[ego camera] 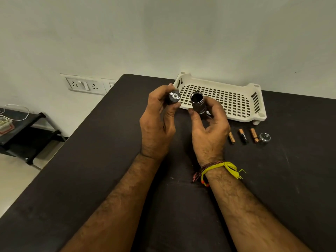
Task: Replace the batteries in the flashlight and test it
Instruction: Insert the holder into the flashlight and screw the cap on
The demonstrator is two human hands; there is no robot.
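1. Left hand (156, 113) gripped the battery holder (174, 97); right hand (209, 124) gripped the flashlight (198, 104) — held apart above the table (91, 160).
2. Risk: the holder could jam — if misaligned with the tube.

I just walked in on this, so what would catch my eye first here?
Two hands raised mid-table: the left hand grips a battery holder, the right hand holds the open flashlight body. Right of them, three batteries and a tail cap lie before a white basket.
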